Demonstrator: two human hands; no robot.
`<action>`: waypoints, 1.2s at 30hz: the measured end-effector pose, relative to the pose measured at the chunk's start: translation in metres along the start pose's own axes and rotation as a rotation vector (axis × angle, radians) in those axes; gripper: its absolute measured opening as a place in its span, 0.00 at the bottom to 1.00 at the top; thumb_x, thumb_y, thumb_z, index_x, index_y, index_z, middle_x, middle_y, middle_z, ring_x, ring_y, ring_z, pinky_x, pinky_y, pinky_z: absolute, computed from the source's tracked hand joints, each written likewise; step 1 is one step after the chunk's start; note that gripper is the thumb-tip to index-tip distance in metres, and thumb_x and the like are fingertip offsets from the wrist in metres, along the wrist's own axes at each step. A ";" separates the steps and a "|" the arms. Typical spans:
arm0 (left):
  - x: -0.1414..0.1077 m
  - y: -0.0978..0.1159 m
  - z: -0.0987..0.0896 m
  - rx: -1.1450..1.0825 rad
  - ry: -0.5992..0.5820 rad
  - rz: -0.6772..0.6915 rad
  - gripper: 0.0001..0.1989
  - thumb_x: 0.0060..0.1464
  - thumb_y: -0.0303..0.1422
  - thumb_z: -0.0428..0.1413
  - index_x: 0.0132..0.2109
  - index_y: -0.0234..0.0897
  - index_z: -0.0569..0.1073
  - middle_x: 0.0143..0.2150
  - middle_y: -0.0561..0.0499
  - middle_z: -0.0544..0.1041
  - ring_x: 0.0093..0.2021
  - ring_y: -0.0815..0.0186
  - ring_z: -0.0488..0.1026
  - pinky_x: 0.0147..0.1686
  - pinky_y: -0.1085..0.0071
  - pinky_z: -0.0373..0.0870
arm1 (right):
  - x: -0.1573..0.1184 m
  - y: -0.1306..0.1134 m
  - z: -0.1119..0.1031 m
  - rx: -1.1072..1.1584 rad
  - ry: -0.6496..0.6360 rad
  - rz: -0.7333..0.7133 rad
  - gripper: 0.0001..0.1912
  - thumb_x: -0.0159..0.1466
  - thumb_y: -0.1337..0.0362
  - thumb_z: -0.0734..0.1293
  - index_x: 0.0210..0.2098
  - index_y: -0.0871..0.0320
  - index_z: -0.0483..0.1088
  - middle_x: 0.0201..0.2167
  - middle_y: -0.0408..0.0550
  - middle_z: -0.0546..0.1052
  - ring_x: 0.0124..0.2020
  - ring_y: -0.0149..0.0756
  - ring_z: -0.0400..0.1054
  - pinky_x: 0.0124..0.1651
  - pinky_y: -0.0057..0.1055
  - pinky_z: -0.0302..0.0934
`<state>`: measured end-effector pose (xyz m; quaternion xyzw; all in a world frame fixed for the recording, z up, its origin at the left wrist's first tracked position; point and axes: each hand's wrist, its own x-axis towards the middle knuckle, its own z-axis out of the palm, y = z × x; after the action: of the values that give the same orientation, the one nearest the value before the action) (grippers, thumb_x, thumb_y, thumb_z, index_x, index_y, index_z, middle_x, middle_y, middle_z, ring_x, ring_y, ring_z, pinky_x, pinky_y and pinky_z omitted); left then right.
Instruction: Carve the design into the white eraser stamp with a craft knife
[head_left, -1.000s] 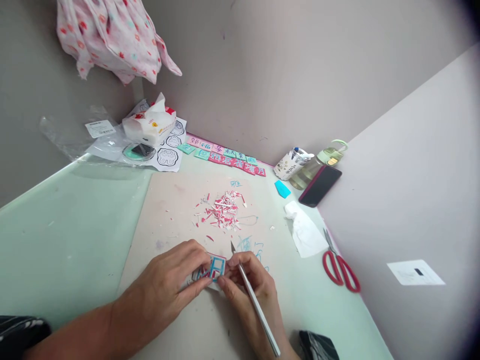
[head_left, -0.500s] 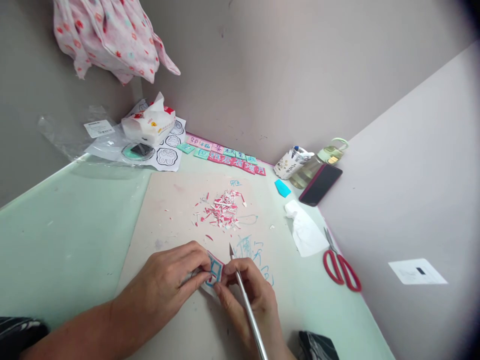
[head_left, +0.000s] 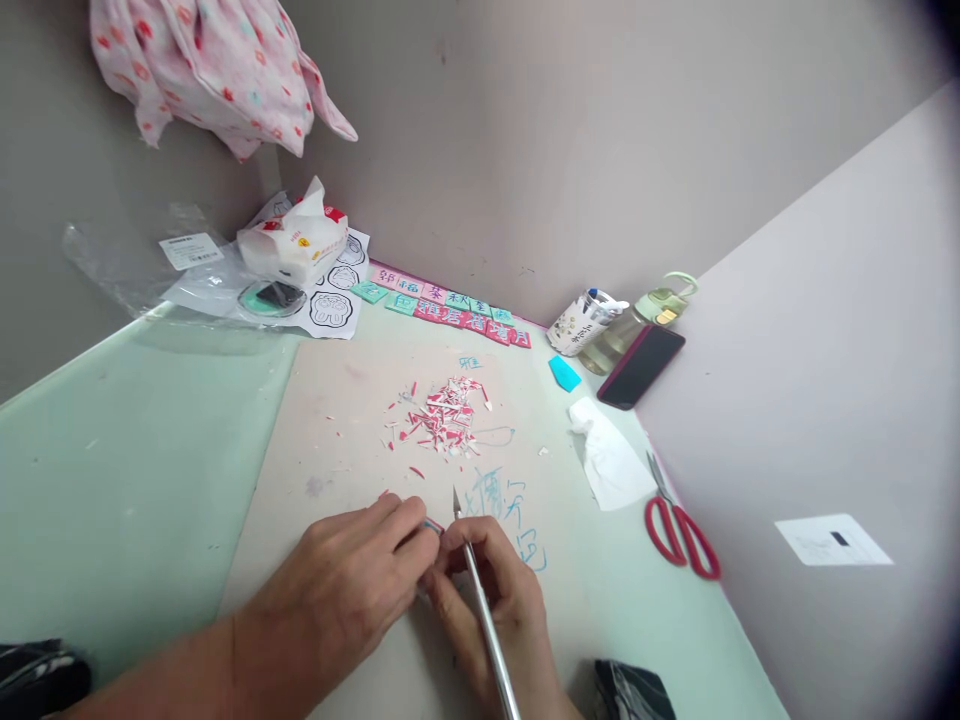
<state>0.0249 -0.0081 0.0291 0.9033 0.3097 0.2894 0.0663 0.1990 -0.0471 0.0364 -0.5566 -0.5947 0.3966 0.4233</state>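
My left hand [head_left: 360, 565] is closed around a small red-edged piece [head_left: 433, 526] with blue lines, and its fingers cover most of it. My right hand [head_left: 495, 600] touches the same piece with thumb and forefinger. Across that hand lies a silver craft knife [head_left: 484, 610], held with its blade pointing away from me. Both hands meet over a pale board [head_left: 300, 440]. Beyond them on the board is a heap of red and white scraps [head_left: 450, 415], beside blue pen marks [head_left: 491, 490].
Rows of pink, green and red character tiles [head_left: 450, 310] lie at the back. At right are red-handled scissors [head_left: 679, 530], a crumpled tissue [head_left: 604, 455], a phone [head_left: 643, 367], a bottle [head_left: 600, 352] and a cup [head_left: 576, 325]. A tissue pack [head_left: 296, 243] sits back left.
My left fingers have moved over the piece and now hide most of its blue-lined face. My right hand and the knife have shifted slightly left.
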 end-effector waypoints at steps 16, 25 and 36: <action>-0.001 -0.009 0.002 -0.250 0.117 -0.194 0.11 0.59 0.20 0.46 0.35 0.39 0.66 0.31 0.54 0.69 0.30 0.68 0.70 0.30 0.74 0.68 | 0.008 -0.013 -0.002 0.347 -0.025 0.214 0.14 0.57 0.61 0.76 0.34 0.55 0.67 0.25 0.37 0.69 0.26 0.29 0.62 0.32 0.25 0.62; -0.004 -0.023 -0.006 -0.285 0.179 -0.357 0.09 0.56 0.21 0.46 0.38 0.42 0.62 0.32 0.58 0.70 0.28 0.72 0.70 0.30 0.76 0.67 | 0.012 -0.003 -0.005 0.422 -0.001 0.257 0.18 0.56 0.56 0.78 0.35 0.54 0.67 0.26 0.38 0.70 0.26 0.29 0.61 0.30 0.25 0.57; -0.015 -0.023 0.009 -0.262 -0.033 -0.292 0.37 0.49 0.23 0.63 0.64 0.46 0.61 0.61 0.48 0.72 0.63 0.52 0.68 0.60 0.56 0.70 | 0.015 0.000 -0.010 0.260 0.022 0.173 0.15 0.63 0.53 0.74 0.39 0.55 0.70 0.30 0.42 0.75 0.30 0.33 0.69 0.35 0.28 0.65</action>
<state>0.0083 0.0021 0.0072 0.8371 0.3959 0.2995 0.2298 0.2082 -0.0325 0.0404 -0.5505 -0.4834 0.4991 0.4628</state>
